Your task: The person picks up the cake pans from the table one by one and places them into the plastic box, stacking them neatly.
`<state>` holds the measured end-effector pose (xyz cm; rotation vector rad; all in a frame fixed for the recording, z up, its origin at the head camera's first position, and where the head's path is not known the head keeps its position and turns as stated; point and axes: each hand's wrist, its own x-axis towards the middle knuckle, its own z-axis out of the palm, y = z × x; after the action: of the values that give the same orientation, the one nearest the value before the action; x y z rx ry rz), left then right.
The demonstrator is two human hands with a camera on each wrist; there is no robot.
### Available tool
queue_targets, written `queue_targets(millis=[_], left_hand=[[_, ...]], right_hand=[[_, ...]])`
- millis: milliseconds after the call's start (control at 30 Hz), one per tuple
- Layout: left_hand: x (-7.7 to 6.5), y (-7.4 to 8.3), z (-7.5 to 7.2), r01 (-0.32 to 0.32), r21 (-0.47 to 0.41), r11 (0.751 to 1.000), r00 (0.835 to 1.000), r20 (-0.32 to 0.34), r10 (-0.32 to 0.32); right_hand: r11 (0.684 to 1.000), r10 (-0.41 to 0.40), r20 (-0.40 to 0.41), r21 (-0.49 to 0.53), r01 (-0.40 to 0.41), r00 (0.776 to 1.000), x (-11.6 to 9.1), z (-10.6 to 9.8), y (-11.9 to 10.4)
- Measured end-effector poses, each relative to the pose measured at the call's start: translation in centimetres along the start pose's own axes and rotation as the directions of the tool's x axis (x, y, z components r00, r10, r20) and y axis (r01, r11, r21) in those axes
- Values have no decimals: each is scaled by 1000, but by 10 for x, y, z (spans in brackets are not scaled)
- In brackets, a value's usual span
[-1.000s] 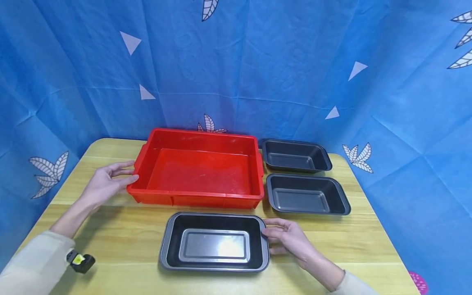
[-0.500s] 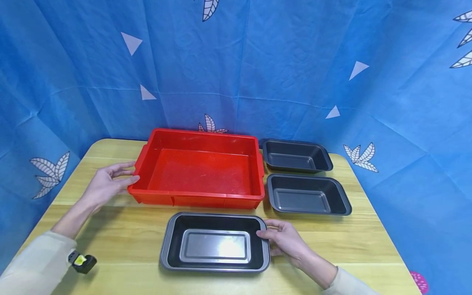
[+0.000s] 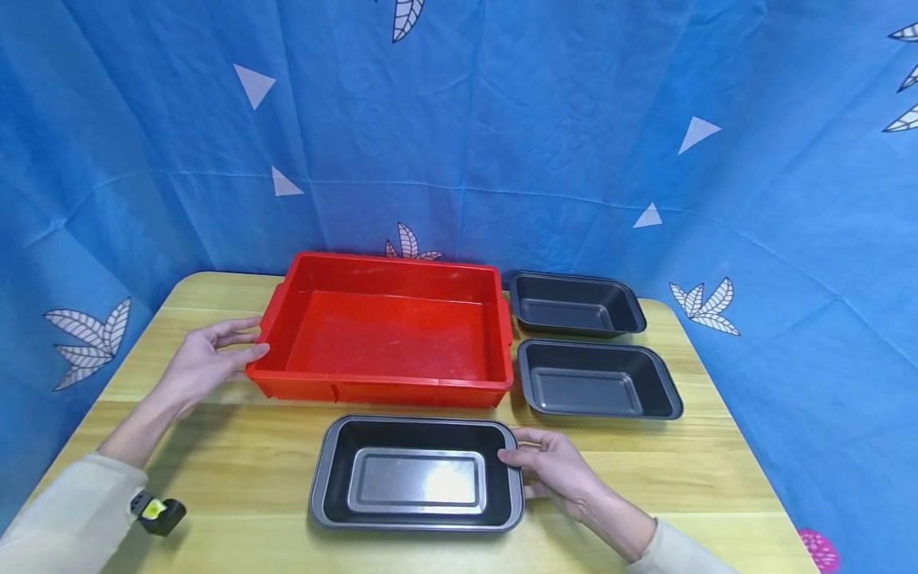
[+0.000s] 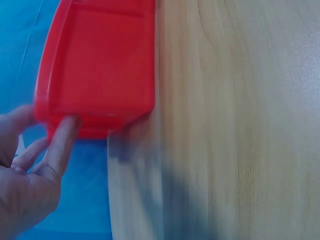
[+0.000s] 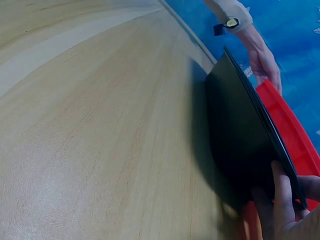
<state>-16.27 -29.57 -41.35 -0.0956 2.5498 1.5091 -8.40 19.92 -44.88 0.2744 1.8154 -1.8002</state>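
In the head view, a dark grey loaf pan [image 3: 419, 478] is at the front of the table. My right hand [image 3: 559, 470] grips its right end, thumb over the rim and fingers on the outer wall. The right wrist view shows the same loaf pan [image 5: 235, 125] from the side, with fingers [image 5: 282, 192] against it. Behind it stands a large red plastic tray [image 3: 387, 391]. My left hand [image 3: 204, 363] holds this tray's left edge, the thumb near the front corner. In the left wrist view fingers [image 4: 60, 145] touch the rim of the red tray [image 4: 100, 65].
Two more dark loaf pans, a back one [image 3: 577, 315] and a nearer one [image 3: 598, 391], sit right of the red tray. All stand on a wooden table [image 3: 681, 486]. A patterned blue cloth [image 3: 459, 119] hangs close behind the table. A small black device [image 3: 158, 513] is at the left cuff.
My right thumb has moved left over the loaf pan's rim, so the hand now grips that end. The left hand, the red tray and the pans stay in place.
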Motion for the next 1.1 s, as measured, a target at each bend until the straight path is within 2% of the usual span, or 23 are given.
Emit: queue_targets(millis=[533,800,1100], left_hand=[[-2,-1,0,-7,-18,1000,1000,-2,7],[0,-2,0,-2,-23,1000,1000,4,3],[3,-6,0,-14,-28,1000,1000,14,14]], right_hand=[[1000,-31,1,-2,31,1000,-5,-1,1],[999,-38,-5,-23,38,999,-14,-10,5],[999,-51,-8,16,51,999,-25,-21,4]])
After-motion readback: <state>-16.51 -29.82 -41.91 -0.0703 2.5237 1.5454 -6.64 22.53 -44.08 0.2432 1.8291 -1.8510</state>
